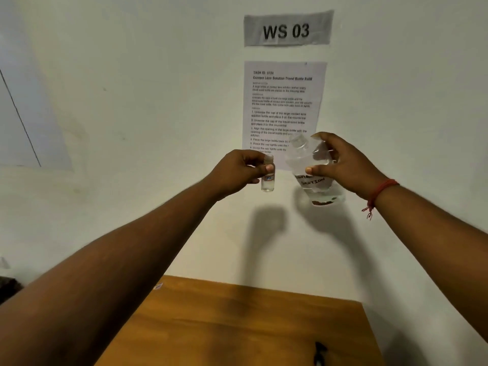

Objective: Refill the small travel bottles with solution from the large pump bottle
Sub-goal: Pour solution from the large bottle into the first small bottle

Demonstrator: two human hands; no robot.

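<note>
- Up in the head view, both hands are raised in front of a pale wall, well above the wooden surface.
- The left hand pinches a small travel bottle near its neck, thumb across the front; the bottle stands upright, uncapped as far as can be told, with a little clear liquid in its bottom.
- The right hand grips the large bottle, fingers and thumb curled round its clear body; it tilts with its open neck up and to the left, just beside the small bottle but apart from it.
- A handwritten label crosses the large bottle's lower half.
- A red thread bracelet circles the right wrist.
- Behind the hands a printed task sheet hangs on the wall, under a grey "WS 03" sign.
- A dark object lies at the near edge of the surface; it is too blurred to identify.
</note>
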